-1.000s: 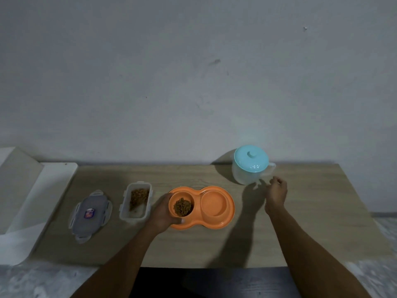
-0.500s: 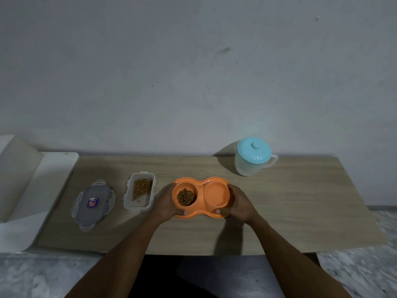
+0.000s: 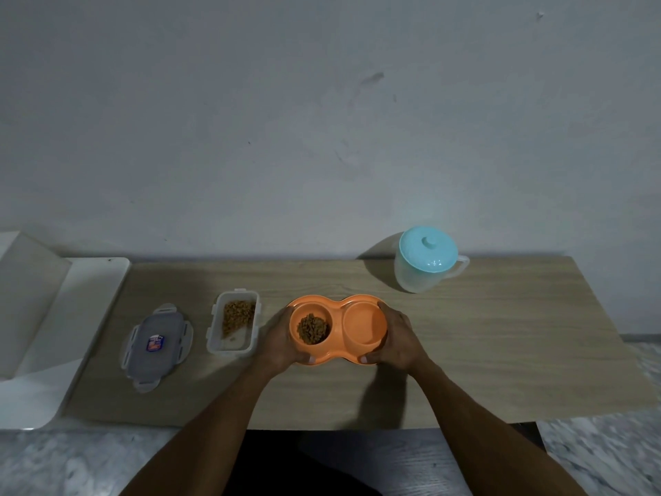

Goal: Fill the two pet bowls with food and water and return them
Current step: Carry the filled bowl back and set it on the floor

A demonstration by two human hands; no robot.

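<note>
An orange double pet bowl (image 3: 363,325) is at the middle of the wooden table (image 3: 500,352). Its left cup holds brown kibble (image 3: 313,328); whether its right cup holds water I cannot tell. My left hand (image 3: 279,340) grips the bowl's left end and my right hand (image 3: 400,338) grips its right end, thumbs on the near rim. A clear jug with a pale blue lid (image 3: 427,257) stands at the table's back, to the right of the bowl.
An open clear food container (image 3: 234,325) with some kibble stands left of the bowl. Its grey lid (image 3: 155,347) lies further left. A white surface (image 3: 53,334) adjoins the table's left end. A grey wall rises behind.
My right hand came back from the jug and took hold of the bowl's right end. The bowl, held by both hands, appears to have risen slightly off the table.
</note>
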